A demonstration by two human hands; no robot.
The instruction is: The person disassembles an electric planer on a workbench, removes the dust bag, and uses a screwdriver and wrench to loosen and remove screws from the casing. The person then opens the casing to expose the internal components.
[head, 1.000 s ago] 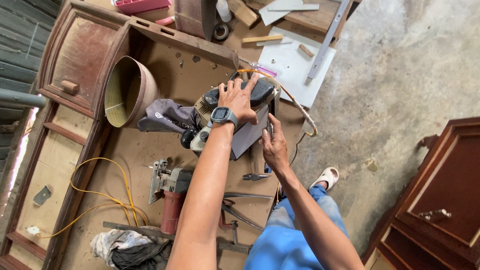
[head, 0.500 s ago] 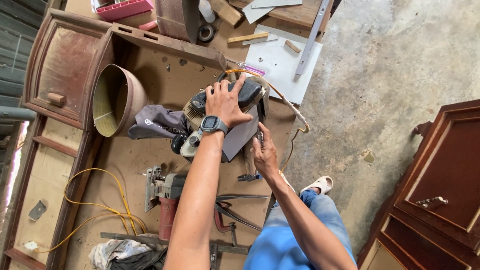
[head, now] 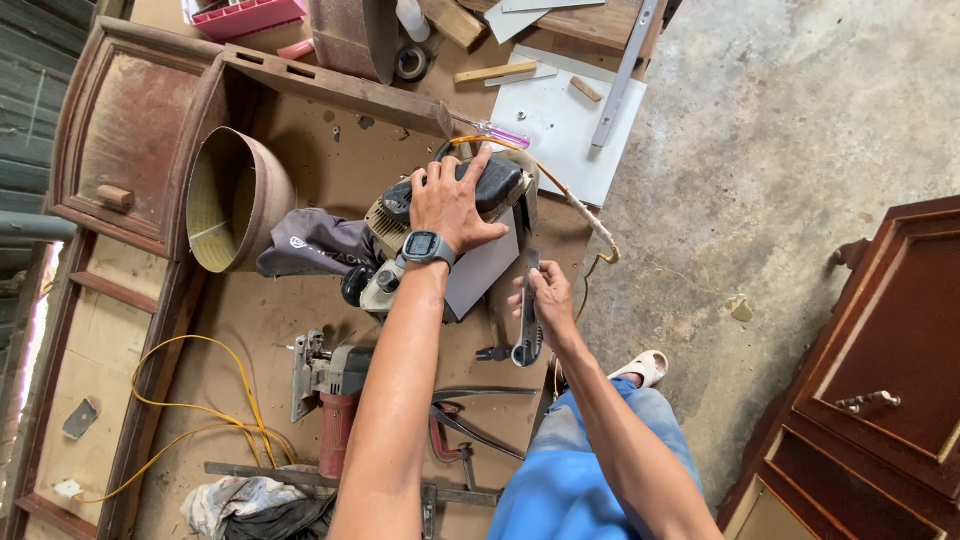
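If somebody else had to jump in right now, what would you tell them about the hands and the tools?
Left hand: pressed flat on top of the belt sander, which lies on the brown workbench.
Right hand: gripping a slim dark hand tool just right of the sander.
Nearby: red jigsaw with yellow cord, round wooden drum, purple-handled screwdriver.
Done: sander steadied, tool in hand.
Left: the pictures do not show where the tool goes.
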